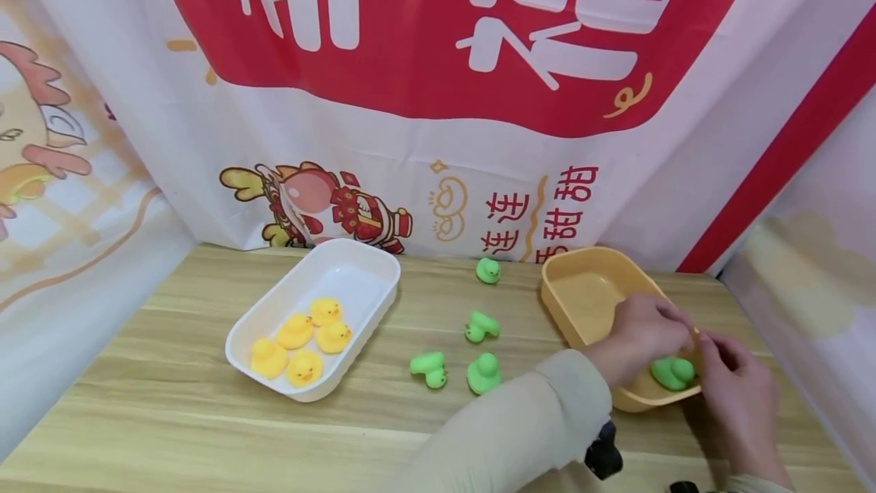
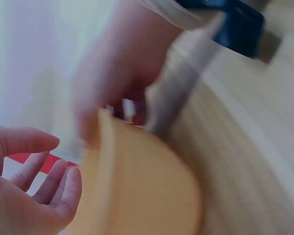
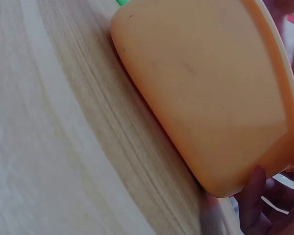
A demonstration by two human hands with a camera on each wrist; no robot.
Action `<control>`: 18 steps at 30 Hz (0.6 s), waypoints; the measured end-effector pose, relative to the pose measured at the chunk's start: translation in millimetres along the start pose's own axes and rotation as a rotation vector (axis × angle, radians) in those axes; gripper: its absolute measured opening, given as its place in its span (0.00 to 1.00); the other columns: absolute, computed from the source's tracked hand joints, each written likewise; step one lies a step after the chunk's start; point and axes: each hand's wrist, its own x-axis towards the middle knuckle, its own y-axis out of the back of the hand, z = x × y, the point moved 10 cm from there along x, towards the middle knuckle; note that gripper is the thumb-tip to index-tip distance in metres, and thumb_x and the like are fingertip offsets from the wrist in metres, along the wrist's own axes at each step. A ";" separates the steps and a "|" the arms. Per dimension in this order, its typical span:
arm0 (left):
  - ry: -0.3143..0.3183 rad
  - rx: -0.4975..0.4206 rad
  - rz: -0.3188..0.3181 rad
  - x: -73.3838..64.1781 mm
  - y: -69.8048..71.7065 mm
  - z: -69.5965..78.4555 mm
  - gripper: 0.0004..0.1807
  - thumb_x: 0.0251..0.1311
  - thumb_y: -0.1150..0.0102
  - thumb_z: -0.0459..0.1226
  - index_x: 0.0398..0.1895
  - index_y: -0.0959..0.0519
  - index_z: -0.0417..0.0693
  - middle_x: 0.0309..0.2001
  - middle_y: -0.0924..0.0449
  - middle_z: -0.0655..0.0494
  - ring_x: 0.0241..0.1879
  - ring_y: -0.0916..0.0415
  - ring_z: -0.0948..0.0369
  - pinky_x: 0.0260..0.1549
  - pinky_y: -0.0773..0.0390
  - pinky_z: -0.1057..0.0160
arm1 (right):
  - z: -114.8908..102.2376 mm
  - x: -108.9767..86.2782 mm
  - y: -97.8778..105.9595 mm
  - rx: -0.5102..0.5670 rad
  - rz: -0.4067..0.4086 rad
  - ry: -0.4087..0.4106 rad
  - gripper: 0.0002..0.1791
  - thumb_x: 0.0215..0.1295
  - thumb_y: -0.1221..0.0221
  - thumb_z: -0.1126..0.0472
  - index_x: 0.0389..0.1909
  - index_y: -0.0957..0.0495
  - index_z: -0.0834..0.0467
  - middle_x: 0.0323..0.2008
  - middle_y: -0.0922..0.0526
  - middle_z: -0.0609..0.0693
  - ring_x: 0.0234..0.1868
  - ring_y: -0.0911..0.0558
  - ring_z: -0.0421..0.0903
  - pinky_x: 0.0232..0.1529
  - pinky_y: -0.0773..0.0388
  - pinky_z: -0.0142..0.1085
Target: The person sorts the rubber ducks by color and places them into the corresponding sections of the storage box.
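Note:
My left hand (image 1: 646, 333) hovers over the orange plastic basin (image 1: 578, 310); its fingers are loosely bent and nothing shows between them in the left wrist view. One green toy duck (image 1: 673, 373) lies inside the basin at the near right end, below that hand. With thumb and fingers, my right hand (image 1: 742, 394) grips the basin's near right rim. The right wrist view has its thumb (image 3: 255, 196) against the outer corner of the basin (image 3: 201, 93). In the left wrist view, the right hand (image 2: 115, 78) is blurred at the rim.
Left of the orange basin, several green ducks (image 1: 484, 373) lie on the wooden table (image 1: 205, 447), some tipped over. Further left stands a white basin (image 1: 359, 272) with several yellow ducks (image 1: 296, 331). A printed cloth (image 1: 424, 105) hangs behind the table.

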 end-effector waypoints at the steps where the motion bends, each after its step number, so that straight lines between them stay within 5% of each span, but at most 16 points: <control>1: -0.007 -0.002 -0.006 -3.6 5.1 5.6 0.10 0.52 0.22 0.32 0.24 0.13 0.57 0.30 0.20 0.68 0.33 0.27 0.68 0.36 0.21 0.68 | 0.2 0.0 -0.1 0.000 0.002 0.002 0.31 0.81 0.51 0.36 0.69 0.19 0.53 0.34 0.27 0.18 0.53 0.25 0.44 0.44 0.34 0.29; 5: -0.070 -0.080 -0.050 -17.2 31.1 27.0 0.08 0.57 0.22 0.34 0.26 0.11 0.58 0.32 0.18 0.70 0.34 0.23 0.69 0.41 0.17 0.67 | 0.1 0.4 -1.0 0.003 0.003 0.009 0.32 0.81 0.51 0.36 0.69 0.20 0.53 0.34 0.27 0.18 0.52 0.25 0.42 0.44 0.33 0.29; 10: -0.138 -0.259 -0.216 -33.8 60.2 41.9 0.04 0.64 0.25 0.33 0.35 0.09 0.53 0.34 0.13 0.66 0.33 0.17 0.66 0.41 0.10 0.64 | 3.0 0.2 -2.2 0.018 -0.002 0.000 0.32 0.80 0.50 0.35 0.70 0.20 0.53 0.33 0.29 0.16 0.49 0.25 0.38 0.43 0.34 0.27; 15: -0.205 -0.298 -0.288 -46.4 88.1 42.8 0.03 0.66 0.27 0.32 0.39 0.09 0.49 0.37 0.11 0.63 0.36 0.15 0.67 0.40 0.08 0.62 | 7.6 1.6 -4.0 0.021 -0.023 -0.038 0.35 0.79 0.51 0.33 0.73 0.22 0.52 0.49 0.15 0.38 0.55 0.25 0.44 0.45 0.34 0.27; 18: -0.238 -0.287 -0.290 -52.3 106.3 34.4 0.04 0.64 0.26 0.30 0.38 0.09 0.48 0.38 0.10 0.59 0.35 0.15 0.68 0.37 0.09 0.63 | 7.4 2.2 -7.1 0.013 -0.033 -0.046 0.35 0.80 0.52 0.33 0.73 0.23 0.52 0.60 0.17 0.52 0.59 0.26 0.49 0.46 0.35 0.27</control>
